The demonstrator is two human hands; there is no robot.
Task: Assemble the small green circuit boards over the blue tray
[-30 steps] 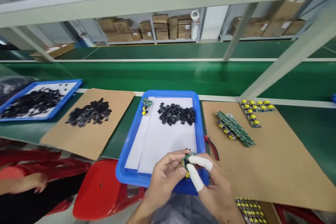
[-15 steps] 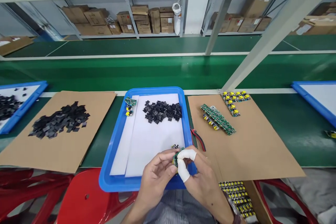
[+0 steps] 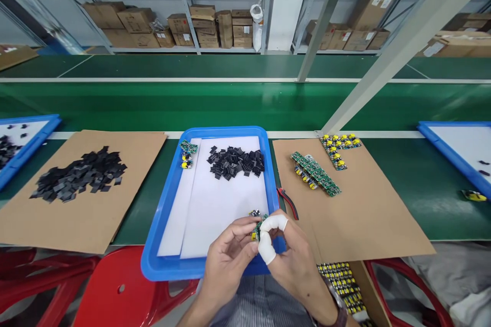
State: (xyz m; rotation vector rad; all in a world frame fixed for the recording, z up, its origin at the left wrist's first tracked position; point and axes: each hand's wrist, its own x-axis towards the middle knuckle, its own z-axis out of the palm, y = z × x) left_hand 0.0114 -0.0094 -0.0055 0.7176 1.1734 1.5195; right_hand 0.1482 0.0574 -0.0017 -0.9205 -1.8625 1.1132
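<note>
Both of my hands meet over the front right corner of a blue tray lined with white sheets. Between them is a small green circuit board with a bit of yellow on it. My left hand pinches its left side with thumb and fingers. Two fingers of my right hand wear white covers and close on its right side, hiding part of it. Just beyond my fingers lies another small board. A heap of black flat pieces lies in the tray, with several boards at its left edge.
Red-handled pliers lie right of the tray. Stacked green boards and yellow-topped boards rest on cardboard. More black pieces lie on cardboard at left. A box of boards sits below, near a red stool.
The whole view has shifted slightly. My hands keep their grip on the circuit board, which appears slightly turned, with more yellow showing at its lower left.
</note>
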